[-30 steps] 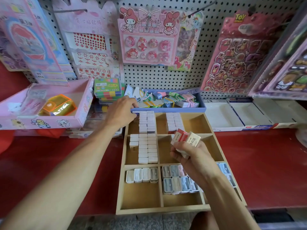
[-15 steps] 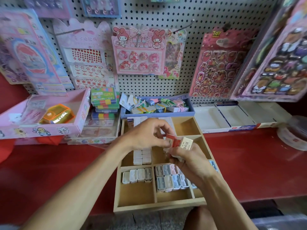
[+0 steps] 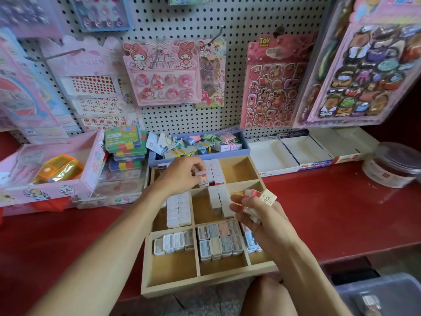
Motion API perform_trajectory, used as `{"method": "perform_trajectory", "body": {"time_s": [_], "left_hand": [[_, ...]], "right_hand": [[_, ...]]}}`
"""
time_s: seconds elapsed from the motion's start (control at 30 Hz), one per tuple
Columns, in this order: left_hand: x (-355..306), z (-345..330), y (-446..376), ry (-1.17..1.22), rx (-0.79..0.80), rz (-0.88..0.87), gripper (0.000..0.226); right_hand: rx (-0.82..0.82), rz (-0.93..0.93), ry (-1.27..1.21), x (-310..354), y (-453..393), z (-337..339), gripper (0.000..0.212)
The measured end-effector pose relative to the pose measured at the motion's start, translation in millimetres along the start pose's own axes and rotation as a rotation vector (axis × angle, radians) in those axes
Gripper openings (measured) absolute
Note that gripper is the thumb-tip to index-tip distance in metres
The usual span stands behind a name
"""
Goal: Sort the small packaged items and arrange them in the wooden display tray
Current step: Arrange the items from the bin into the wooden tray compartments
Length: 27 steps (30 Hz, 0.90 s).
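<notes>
Your left hand (image 3: pixel 182 174) pinches one small packet (image 3: pixel 203 179) above centre frame; seat it flush against the back-compartment rows in the wooden tray (image 3: pixel 205 282). Your right hand (image 3: pixel 257 213) grips the spare packets (image 3: pixel 255 200).

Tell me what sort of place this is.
Probably a small stationery or toy shop: a white pegboard wall hung with carded pink sticker sheets, and a red counter holding a compartmented wooden display tray of small packaged items.

White pegboard wall (image 3: pixel 237 17), red counter (image 3: pixel 341 215)
</notes>
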<state>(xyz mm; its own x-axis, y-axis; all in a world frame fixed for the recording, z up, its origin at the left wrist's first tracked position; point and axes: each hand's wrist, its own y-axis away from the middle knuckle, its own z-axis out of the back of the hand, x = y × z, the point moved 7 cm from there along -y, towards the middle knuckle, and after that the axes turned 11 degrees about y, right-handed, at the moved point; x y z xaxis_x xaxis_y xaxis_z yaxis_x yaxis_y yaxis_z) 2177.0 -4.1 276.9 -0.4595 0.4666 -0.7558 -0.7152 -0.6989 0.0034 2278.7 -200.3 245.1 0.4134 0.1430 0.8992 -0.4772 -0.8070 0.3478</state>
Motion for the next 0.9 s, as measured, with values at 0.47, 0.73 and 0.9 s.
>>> {"method": "perform_trajectory", "body": {"time_s": [0.47,0.73,0.9], "left_hand": [[-15.6,-19.2,-12.4,-0.149,-0.038,-0.061,0.022],[-14.1,-25.9,-12.5,-0.178,-0.02,-0.077,0.021],[0.0,-21.4,-20.1,0.006,0.033,0.028,0.016]], "right_hand": [[-0.013,-0.028,-0.034,-6.5,-2.1,14.6,0.016],[-0.069,0.022,0.201,-1.1,0.7,22.4,0.028],[-0.044,0.013,0.13,-1.3,0.4,22.2,0.012]]}}
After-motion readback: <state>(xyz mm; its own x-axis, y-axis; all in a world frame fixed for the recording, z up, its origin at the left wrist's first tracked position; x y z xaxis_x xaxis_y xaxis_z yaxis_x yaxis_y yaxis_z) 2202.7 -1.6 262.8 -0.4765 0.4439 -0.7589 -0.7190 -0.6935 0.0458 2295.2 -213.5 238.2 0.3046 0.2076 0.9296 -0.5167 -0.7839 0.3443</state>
